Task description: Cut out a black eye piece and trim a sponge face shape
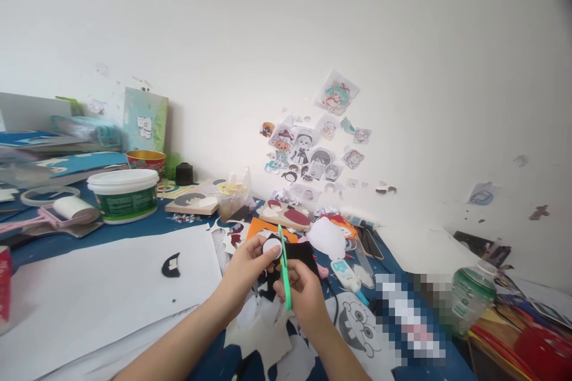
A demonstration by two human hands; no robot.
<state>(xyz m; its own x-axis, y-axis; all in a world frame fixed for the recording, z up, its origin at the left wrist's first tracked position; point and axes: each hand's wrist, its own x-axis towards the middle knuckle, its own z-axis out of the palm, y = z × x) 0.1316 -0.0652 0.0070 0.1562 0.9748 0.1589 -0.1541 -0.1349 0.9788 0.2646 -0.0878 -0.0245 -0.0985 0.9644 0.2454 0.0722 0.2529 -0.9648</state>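
In the head view, my left hand [245,259] pinches a white paper circle [272,247] between thumb and fingers, just left of the green scissors [285,271]. My right hand [304,286] is curled around the scissors' handles; I cannot tell how far the blades are open. The cutting looks partway along to me: a black cut-out [167,269] with a white patch lies finished on a white sheet [111,297], well left of the scissors, while the circle seems not yet done. Paper scraps [261,333] lie below the scissors, and a cartoon face drawing [364,327] lies to their lower right. The blue table [134,232] is crowded, with a lidded tub [127,199] far left of the scissors and a phone [370,242] to their right. Beyond them, a pale wall [223,41] carries a cluster of paper pictures [304,146].
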